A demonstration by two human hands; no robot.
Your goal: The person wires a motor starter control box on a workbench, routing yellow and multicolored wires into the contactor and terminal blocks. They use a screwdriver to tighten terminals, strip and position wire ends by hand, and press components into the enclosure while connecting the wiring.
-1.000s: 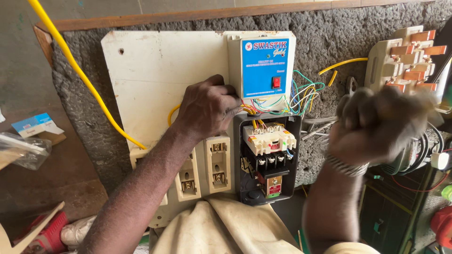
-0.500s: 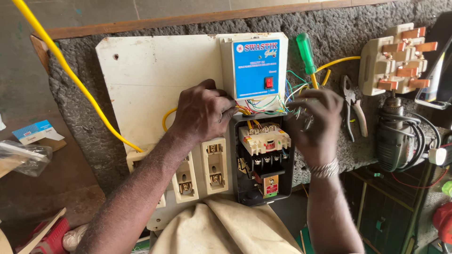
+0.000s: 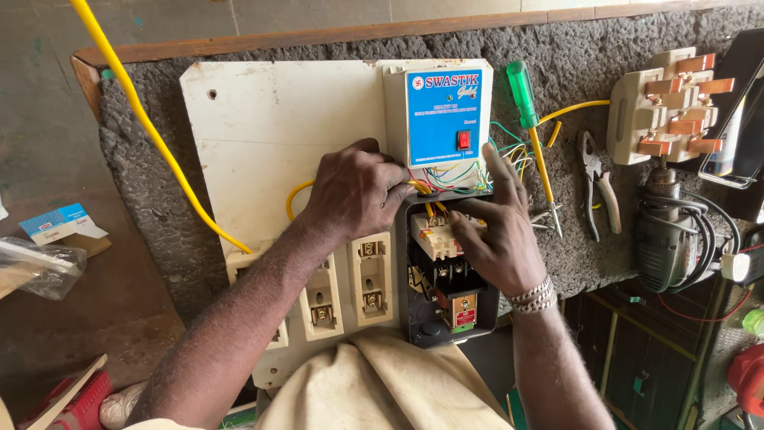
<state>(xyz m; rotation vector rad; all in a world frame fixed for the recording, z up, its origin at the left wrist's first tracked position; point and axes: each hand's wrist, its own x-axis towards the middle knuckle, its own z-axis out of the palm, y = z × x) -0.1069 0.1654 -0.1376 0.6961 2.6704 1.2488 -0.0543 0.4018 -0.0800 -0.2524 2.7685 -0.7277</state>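
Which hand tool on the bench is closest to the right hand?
The green-handled screwdriver, lying just past the right hand; the pliers and the drill sit farther right.

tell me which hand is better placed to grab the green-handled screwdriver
Right hand, probably: it rests at the wire bundle, just beside the screwdriver; the left hand sits further away on the board.
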